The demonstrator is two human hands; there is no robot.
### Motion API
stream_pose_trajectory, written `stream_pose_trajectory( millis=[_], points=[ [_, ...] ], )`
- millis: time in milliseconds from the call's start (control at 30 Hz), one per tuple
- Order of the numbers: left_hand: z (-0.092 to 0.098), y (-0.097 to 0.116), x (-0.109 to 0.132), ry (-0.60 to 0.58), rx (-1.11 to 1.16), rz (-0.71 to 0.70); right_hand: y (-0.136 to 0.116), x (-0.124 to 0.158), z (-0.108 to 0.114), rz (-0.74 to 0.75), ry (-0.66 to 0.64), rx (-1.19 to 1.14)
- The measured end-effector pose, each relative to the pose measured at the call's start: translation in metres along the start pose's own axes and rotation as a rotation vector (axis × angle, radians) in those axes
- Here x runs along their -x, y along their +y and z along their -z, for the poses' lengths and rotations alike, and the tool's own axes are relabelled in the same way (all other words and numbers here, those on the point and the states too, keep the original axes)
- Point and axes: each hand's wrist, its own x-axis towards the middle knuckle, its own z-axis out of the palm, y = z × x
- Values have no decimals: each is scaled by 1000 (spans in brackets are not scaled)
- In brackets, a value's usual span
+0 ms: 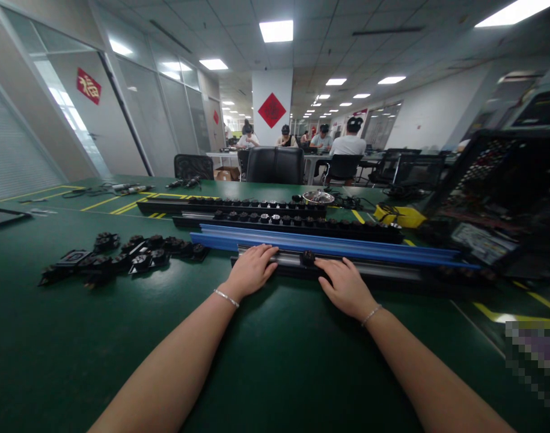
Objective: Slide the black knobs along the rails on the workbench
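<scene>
In front of me a long black rail with a silvery channel point(392, 270) lies across the green table. My left hand point(252, 269) rests on its left part, fingers stretched out over the channel. Farther right, my right hand point(344, 284) lies with fingers spread, fingertips at a small black round module point(308, 258) that sits in the channel. Whether the fingertips press on the module or only lie beside it, I cannot tell. Directly behind this rail runs a long blue rail point(329, 248).
Beyond it stand two more black rails, the nearer black rail point(297, 227) lined with several modules. Loose black modules point(152, 249) are heaped at left. A metal bowl point(318, 196) and a yellow tray point(400, 216) stand farther back. An open computer case point(495, 180) rises at right.
</scene>
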Motion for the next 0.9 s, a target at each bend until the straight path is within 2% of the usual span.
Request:
stream_pose_trajectory(
  millis=[400, 900],
  points=[
    [-4, 9, -1, -89, -30, -111, -14, -1, -2, 7, -34, 34],
    [-3, 16, -3, -102, -118, -167, -21, -2, -6, 10, -52, 73]
  ],
)
